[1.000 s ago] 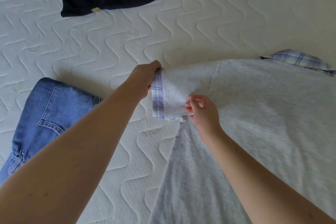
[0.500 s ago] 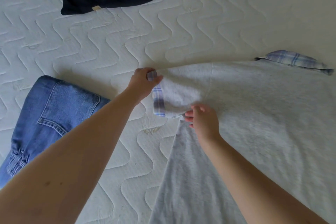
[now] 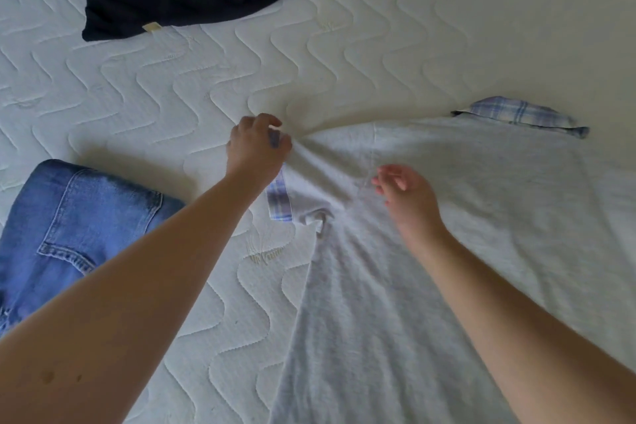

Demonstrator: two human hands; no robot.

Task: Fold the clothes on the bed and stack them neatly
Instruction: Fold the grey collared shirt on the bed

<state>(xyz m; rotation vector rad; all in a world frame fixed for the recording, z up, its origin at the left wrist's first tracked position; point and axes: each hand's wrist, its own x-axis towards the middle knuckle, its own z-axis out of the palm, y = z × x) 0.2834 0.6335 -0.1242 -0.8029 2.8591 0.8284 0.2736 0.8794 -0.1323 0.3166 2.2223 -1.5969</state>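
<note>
Left hand pinches the grey shirt sleeve's plaid cuff; right hand (fingers loose) hovers over the shirt

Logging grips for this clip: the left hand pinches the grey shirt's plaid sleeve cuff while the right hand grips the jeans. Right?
Not quite. The head view shows the right hand open over the grey shirt, far from the jeans. The left hand does pinch the plaid sleeve cuff.

left hand pinched, right hand loose
</note>
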